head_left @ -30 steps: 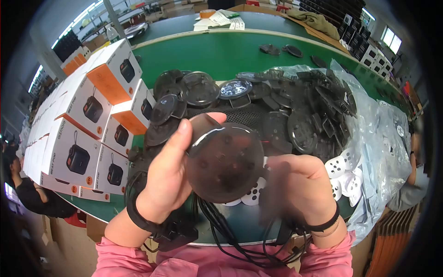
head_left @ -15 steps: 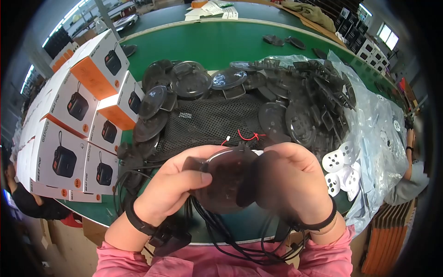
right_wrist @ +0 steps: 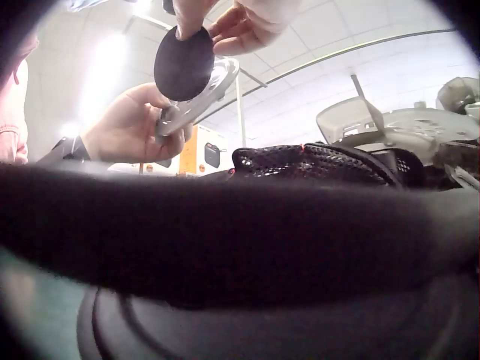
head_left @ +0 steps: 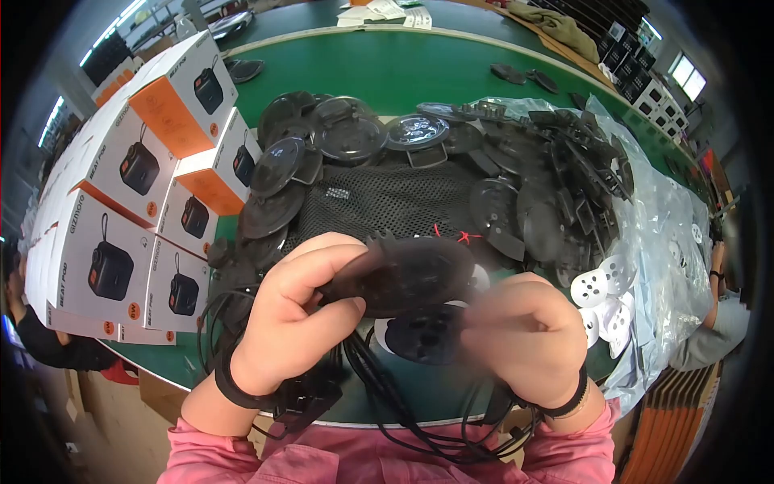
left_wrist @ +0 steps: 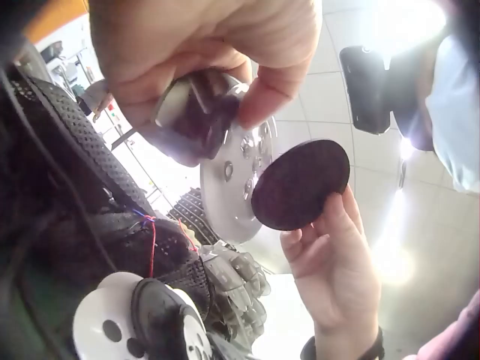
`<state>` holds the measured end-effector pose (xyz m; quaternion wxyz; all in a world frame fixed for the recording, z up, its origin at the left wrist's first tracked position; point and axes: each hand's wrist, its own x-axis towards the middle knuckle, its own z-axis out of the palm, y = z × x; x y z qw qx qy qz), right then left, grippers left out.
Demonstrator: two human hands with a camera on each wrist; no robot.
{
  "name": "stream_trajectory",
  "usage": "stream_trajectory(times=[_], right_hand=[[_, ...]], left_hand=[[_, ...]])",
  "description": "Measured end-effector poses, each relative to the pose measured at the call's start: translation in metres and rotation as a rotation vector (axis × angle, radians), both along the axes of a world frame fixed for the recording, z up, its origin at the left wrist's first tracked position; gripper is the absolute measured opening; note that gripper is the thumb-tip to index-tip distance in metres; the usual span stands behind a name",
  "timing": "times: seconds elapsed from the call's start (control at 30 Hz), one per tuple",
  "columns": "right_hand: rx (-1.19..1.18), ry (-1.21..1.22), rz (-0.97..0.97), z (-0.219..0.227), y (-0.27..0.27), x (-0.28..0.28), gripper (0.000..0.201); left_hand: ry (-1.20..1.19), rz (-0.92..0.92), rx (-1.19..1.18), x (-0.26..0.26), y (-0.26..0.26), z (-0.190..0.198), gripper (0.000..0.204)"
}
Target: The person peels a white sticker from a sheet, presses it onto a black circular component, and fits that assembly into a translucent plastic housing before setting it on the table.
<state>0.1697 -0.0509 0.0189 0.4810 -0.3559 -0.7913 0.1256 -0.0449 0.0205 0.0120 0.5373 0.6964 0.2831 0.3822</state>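
My left hand (head_left: pixel 302 319) holds a round, see-through dark plastic piece (head_left: pixel 407 276) by its side, with the thumb on its near face. Small ring-shaped bumps show on this piece in the left wrist view. My right hand (head_left: pixel 528 339) pinches a thin flat black disc (left_wrist: pixel 301 184) at its edge, fingertips blurred in the head view. In both wrist views the black disc is close to the plastic piece and overlaps it. White round pads with black spots (left_wrist: pixel 111 319) lie below the hands, one dark disc among them.
Many similar dark plastic pieces (head_left: pixel 278 173) are heaped around a black mesh bag (head_left: pixel 387 202) with red ties. White and orange speaker boxes (head_left: pixel 113 266) are stacked at left. More spotted white pads (head_left: pixel 591 289) and a clear plastic bag (head_left: pixel 657 242) sit at right. Black cables (head_left: pixel 387 395) hang near my lap.
The plastic piece has tilted from facing the camera to nearly edge-on, still in my left hand. The black disc, in front of the piece half a second ago, no longer covers it in the head view.
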Motion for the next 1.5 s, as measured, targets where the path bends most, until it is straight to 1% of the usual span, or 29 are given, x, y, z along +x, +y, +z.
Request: stream_trajectory(times=[0.1,0.17,0.23,0.3,0.53,0.57,0.63,0.77,0.83,0.97,1.1,1.5], right_hand=[[0.032,-0.014,0.029,0.0,0.0,0.001,0.026],[0.013,-0.035,0.022,0.002,-0.002,0.002,0.027],[-0.005,-0.055,0.014,0.002,-0.005,0.001,0.028],[-0.018,-0.105,-0.042,0.002,-0.008,0.0,0.03],[-0.01,-0.181,-0.078,0.002,-0.01,0.001,0.032],[-0.004,-0.177,-0.076,0.002,-0.01,0.001,0.032],[0.001,-0.174,-0.075,0.001,-0.011,0.001,0.032],[-0.02,-0.198,-0.056,0.003,-0.011,0.002,0.027],[-0.021,-0.221,-0.047,0.003,-0.012,0.002,0.025],[-0.037,-0.163,-0.041,0.001,-0.014,0.0,0.025],[-0.039,-0.139,-0.039,0.0,-0.015,0.0,0.026],[-0.051,-0.144,-0.025,0.001,-0.013,0.0,0.03]], left_hand=[[-0.016,-0.047,0.066,-0.002,0.001,-0.002,0.035],[-0.04,-0.076,0.11,-0.003,0.003,-0.004,0.036],[-0.128,-0.163,0.109,-0.004,0.004,-0.005,0.036],[-0.133,-0.175,0.106,-0.003,0.002,-0.006,0.035],[-0.135,-0.217,0.15,0.002,-0.001,-0.004,0.037],[-0.135,-0.217,0.149,0.001,0.0,-0.006,0.037],[-0.174,-0.245,0.012,-0.001,0.0,-0.01,0.038],[-0.096,-0.184,0.071,0.004,-0.005,-0.001,0.041],[-0.104,-0.207,0.276,0.005,-0.003,0.0,0.039],[-0.098,-0.164,0.232,0.007,-0.006,-0.002,0.038],[-0.075,-0.161,0.288,0.008,-0.006,-0.001,0.035],[-0.03,-0.112,0.23,0.008,-0.01,0.0,0.026]])
